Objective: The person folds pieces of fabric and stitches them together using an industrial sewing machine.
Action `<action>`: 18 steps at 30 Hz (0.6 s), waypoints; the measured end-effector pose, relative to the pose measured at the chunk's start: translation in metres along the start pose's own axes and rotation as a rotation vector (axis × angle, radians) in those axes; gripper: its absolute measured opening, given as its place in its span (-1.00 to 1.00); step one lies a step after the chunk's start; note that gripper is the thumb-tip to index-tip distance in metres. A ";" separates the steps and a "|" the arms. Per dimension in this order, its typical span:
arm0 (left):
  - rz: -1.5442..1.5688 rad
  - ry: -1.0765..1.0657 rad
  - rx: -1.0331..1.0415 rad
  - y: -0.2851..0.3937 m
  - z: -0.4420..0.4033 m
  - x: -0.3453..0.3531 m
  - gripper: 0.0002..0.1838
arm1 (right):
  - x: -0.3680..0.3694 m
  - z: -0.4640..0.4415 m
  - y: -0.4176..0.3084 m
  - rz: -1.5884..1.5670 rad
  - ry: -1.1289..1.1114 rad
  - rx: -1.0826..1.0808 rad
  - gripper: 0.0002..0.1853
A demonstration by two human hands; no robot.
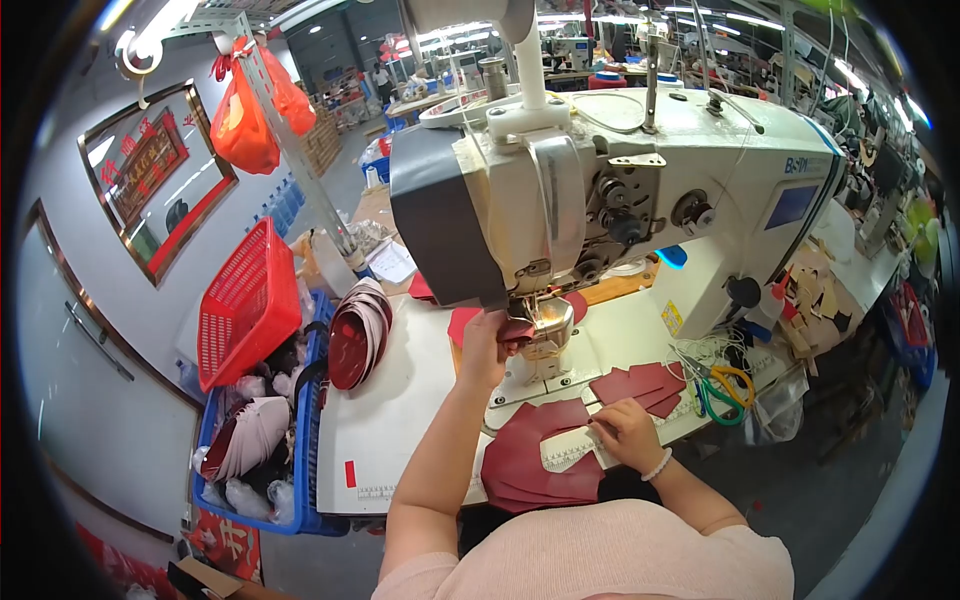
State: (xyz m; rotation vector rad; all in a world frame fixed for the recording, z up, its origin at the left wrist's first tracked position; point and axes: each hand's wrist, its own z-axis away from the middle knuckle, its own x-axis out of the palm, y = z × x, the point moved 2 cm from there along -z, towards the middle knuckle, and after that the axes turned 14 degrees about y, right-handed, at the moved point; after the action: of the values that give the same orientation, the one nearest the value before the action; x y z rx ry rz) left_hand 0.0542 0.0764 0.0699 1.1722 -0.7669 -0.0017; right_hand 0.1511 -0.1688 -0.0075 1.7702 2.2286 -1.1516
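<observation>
A large white sewing machine (620,150) stands in front of me. Up at its needle area, my left hand (485,352) grips a small dark red leather piece (517,331) against the post bed (548,350). Lower down, my right hand (626,436) has its fingertips pinched at the edge of a stack of curved dark red leather pieces (525,455) by the table's front edge. Just beyond that hand lies a second fan of red leather pieces (640,385). The fingers of my left hand partly hide the piece they hold.
Scissors with green and orange handles (725,393) lie at the right edge of the white table (400,440). Nested red-and-pale leather parts (360,335) stand at the left. Beside the table are a blue crate (310,480) and a red basket (245,310).
</observation>
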 end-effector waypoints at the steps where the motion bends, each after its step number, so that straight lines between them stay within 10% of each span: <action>1: 0.101 -0.019 -0.026 0.001 0.005 0.000 -0.84 | 0.001 -0.001 0.001 -0.019 0.008 0.017 -0.88; 6: 0.227 0.060 0.169 -0.022 0.026 -0.016 -0.83 | 0.001 -0.037 -0.026 -0.219 0.201 0.059 -0.75; 10: -0.531 0.128 0.537 -0.067 0.099 -0.028 -0.87 | 0.019 -0.048 -0.044 -0.438 0.391 0.088 -0.62; 18: 0.183 0.025 -0.215 -0.095 0.118 -0.065 -0.87 | 0.022 -0.011 -0.034 -1.549 -0.360 1.135 -0.58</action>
State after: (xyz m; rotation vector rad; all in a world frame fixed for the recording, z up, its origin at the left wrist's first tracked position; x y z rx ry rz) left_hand -0.0227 -0.0361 -0.0233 0.8940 -0.8281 0.0803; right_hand 0.1187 -0.1466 0.0063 -0.8329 2.5717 -2.8791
